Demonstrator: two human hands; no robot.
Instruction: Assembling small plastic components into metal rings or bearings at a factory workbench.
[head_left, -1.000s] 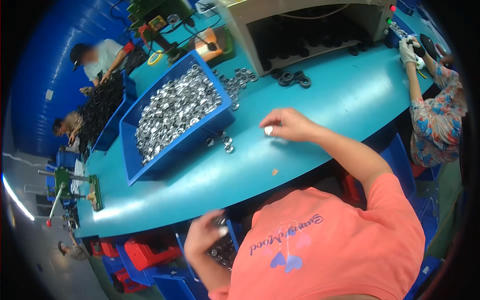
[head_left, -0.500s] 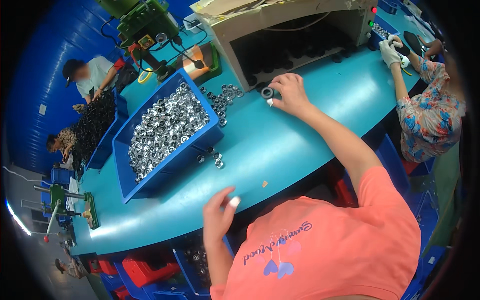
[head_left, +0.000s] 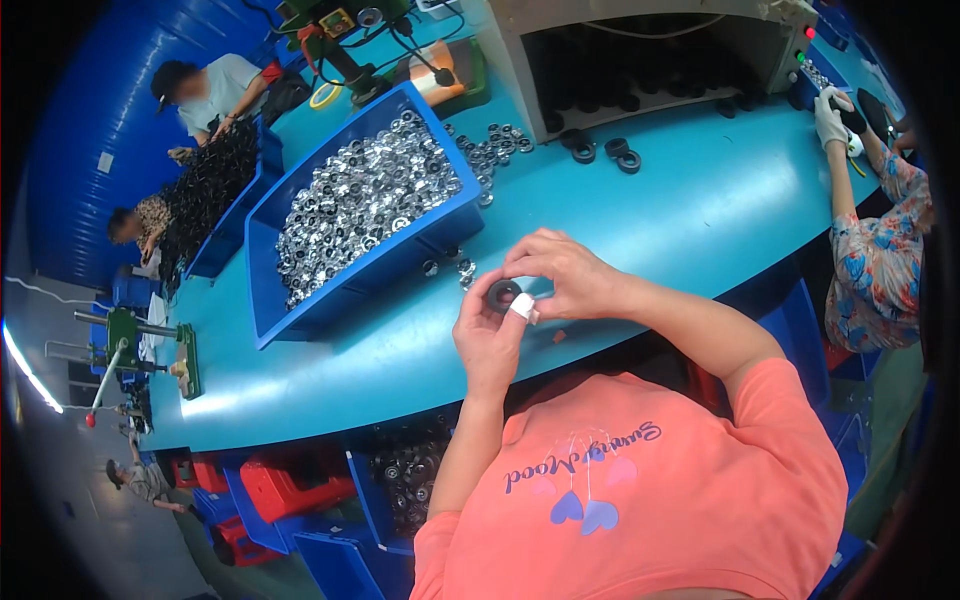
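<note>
A black ring (head_left: 492, 292) is held over the near edge of the bench, between my two hands. My left hand (head_left: 486, 340) has its fingers and thumb closed round the ring; white tape wraps a fingertip there. From the right, my right hand (head_left: 568, 278) meets it, fingers bent and thumb side against the ring, so both hands grip it. Just left lie a few small shiny metal parts (head_left: 466, 270) beside a blue bin (head_left: 350, 322) heaped with the same kind. Farther off, several loose black rings (head_left: 628, 161) rest before an open-fronted box.
The open-fronted box (head_left: 508, 70) holds many dark rings. A green machine (head_left: 345, 40) stands behind the bin; a small lever press (head_left: 185, 362) is at left. Co-workers sit at far left and right, one in white gloves (head_left: 830, 118). Red stools (head_left: 295, 485) and blue bins are below the bench.
My right hand has come back from beside the box to my left hand, bringing a black ring. My left hand has gone from empty to gripping it. The view has shifted.
</note>
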